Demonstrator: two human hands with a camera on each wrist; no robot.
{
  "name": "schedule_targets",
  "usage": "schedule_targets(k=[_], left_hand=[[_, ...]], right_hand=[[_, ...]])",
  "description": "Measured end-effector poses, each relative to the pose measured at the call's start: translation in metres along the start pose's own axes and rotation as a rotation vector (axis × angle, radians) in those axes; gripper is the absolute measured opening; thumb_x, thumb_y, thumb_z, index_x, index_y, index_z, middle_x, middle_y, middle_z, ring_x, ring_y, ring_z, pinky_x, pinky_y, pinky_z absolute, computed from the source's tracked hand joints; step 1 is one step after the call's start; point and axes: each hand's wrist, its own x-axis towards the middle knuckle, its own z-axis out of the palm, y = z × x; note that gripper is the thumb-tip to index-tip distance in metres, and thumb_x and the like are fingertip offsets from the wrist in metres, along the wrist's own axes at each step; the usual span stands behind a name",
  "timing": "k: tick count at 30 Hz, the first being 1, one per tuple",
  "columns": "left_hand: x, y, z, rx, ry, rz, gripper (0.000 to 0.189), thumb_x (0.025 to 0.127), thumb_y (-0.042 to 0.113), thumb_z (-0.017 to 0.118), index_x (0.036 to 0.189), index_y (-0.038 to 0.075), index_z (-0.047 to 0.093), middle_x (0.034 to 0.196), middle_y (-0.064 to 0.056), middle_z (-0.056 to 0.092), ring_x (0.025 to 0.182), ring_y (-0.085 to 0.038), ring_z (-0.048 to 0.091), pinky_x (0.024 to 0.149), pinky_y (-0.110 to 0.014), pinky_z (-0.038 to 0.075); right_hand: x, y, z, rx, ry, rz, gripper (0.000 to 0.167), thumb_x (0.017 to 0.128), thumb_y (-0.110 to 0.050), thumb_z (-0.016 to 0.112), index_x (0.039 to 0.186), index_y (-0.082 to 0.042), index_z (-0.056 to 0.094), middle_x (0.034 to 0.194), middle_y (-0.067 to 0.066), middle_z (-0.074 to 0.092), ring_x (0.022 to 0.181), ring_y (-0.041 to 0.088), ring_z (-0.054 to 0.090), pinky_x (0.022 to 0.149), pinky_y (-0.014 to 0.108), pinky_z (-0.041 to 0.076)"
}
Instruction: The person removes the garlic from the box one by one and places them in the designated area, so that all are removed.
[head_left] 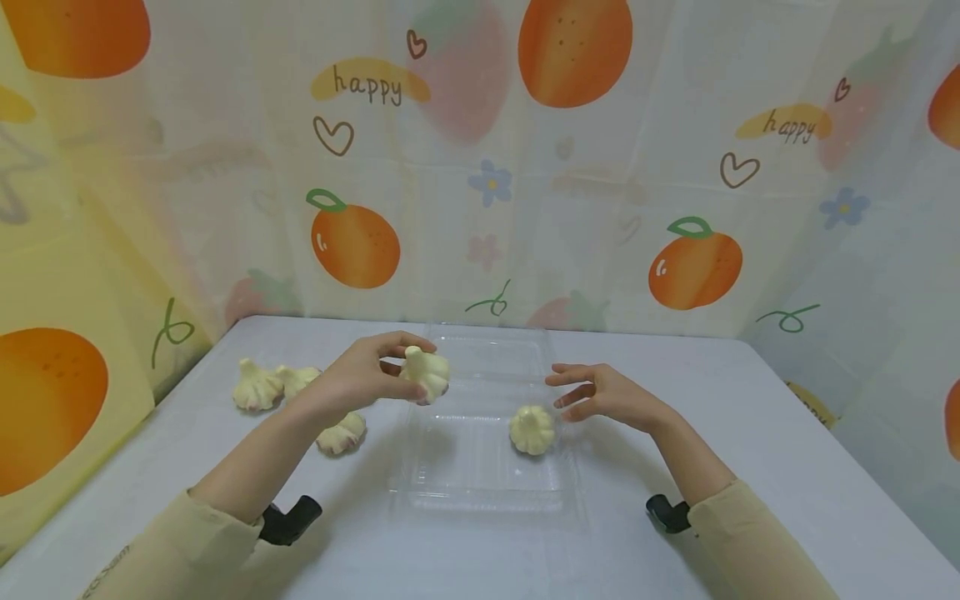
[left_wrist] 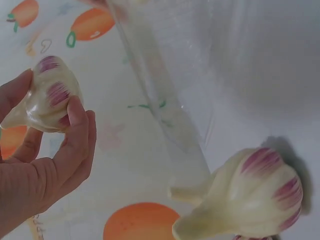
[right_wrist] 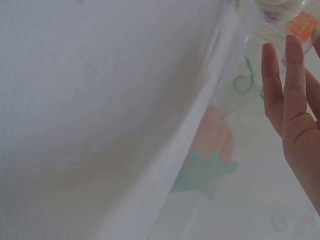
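Observation:
My left hand [head_left: 362, 372] pinches a garlic bulb [head_left: 426, 374] between thumb and fingers, held up over the left side of a clear plastic box [head_left: 480, 500]. In the left wrist view this bulb [left_wrist: 50, 95] shows purple streaks on cream. A second garlic bulb [head_left: 532, 430] sits inside the box, toward its right side. Just right of the box, my right hand [head_left: 615, 396] hovers with fingers loosely spread and nothing in them. Behind, the clear lid [head_left: 491, 354] of the box lies folded back.
On the white table [head_left: 750, 467], left of the box, lie more garlic bulbs: one at the far left [head_left: 257, 385], another beside it [head_left: 295, 379], and a third [head_left: 342, 433] partly behind my left forearm. A fruit-printed curtain [head_left: 480, 233] hangs along the table's back edge.

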Motion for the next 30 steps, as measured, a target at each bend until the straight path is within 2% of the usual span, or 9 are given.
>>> schedule_targets(k=[6,9,11,16,20,24,27,30], left_hand=[[-0.012,0.0,-0.023,-0.023,-0.006,-0.006,0.056,0.081,0.025,0.079,0.132,0.026,0.057,0.138,-0.009,0.052,0.118,-0.028,0.061,0.09,-0.031,0.053],[-0.015,-0.001,-0.034,-0.006,-0.016,-0.012,0.057,0.081,0.027,0.079,0.133,0.027,0.056,0.138,-0.007,0.054,0.119,-0.029,0.059,0.086,-0.031,0.054],[-0.018,-0.001,-0.04,0.011,-0.017,-0.023,0.057,0.081,0.03,0.08,0.133,0.028,0.055,0.138,-0.007,0.054,0.119,-0.028,0.058,0.077,-0.03,0.053],[-0.026,-0.004,-0.054,0.03,0.003,-0.03,0.057,0.082,0.029,0.079,0.134,0.025,0.055,0.134,-0.008,0.056,0.112,-0.027,0.059,0.072,-0.032,0.053],[-0.033,-0.008,-0.066,0.048,0.012,-0.024,0.057,0.084,0.027,0.077,0.135,0.023,0.054,0.131,-0.01,0.058,0.113,-0.029,0.058,0.076,-0.034,0.057],[-0.039,-0.013,-0.078,0.147,0.046,0.018,0.056,0.084,0.032,0.077,0.135,0.024,0.055,0.137,-0.008,0.057,0.125,-0.034,0.055,0.085,-0.027,0.055],[-0.041,-0.019,-0.088,0.139,0.049,0.019,0.053,0.084,0.028,0.078,0.132,0.021,0.057,0.136,-0.007,0.055,0.12,-0.031,0.059,0.085,-0.026,0.057],[-0.042,-0.028,-0.097,0.092,0.011,0.021,0.051,0.085,0.02,0.077,0.131,0.013,0.056,0.13,-0.01,0.054,0.103,-0.022,0.064,0.082,-0.028,0.059]], right_hand=[[0.001,-0.001,0.001,0.005,-0.003,0.001,0.061,0.087,-0.01,0.068,0.143,0.003,0.047,0.163,0.021,0.024,0.125,0.04,0.06,0.1,0.039,0.054],[0.0,-0.002,0.001,0.007,-0.003,0.003,0.061,0.087,-0.01,0.068,0.143,0.003,0.047,0.163,0.021,0.023,0.126,0.041,0.059,0.1,0.039,0.054],[0.0,-0.002,0.001,0.005,-0.002,0.007,0.062,0.087,-0.01,0.068,0.143,0.003,0.047,0.163,0.022,0.023,0.126,0.042,0.059,0.101,0.04,0.054],[0.0,-0.003,0.002,0.008,0.001,0.011,0.062,0.087,-0.01,0.069,0.143,0.004,0.047,0.163,0.022,0.023,0.126,0.042,0.059,0.1,0.04,0.054],[0.0,-0.003,0.002,0.009,-0.002,0.007,0.062,0.087,-0.011,0.069,0.143,0.004,0.047,0.163,0.022,0.023,0.126,0.042,0.059,0.099,0.038,0.055],[0.0,-0.003,0.002,0.005,-0.001,0.007,0.062,0.086,-0.011,0.069,0.142,0.004,0.048,0.163,0.022,0.023,0.125,0.04,0.06,0.099,0.039,0.055],[0.0,-0.003,0.002,-0.007,0.0,0.009,0.061,0.087,-0.012,0.069,0.142,0.003,0.048,0.163,0.022,0.024,0.124,0.039,0.061,0.1,0.041,0.054],[0.0,-0.003,0.001,-0.012,-0.001,0.008,0.061,0.087,-0.012,0.069,0.142,0.003,0.048,0.163,0.022,0.024,0.125,0.04,0.06,0.101,0.042,0.054]])
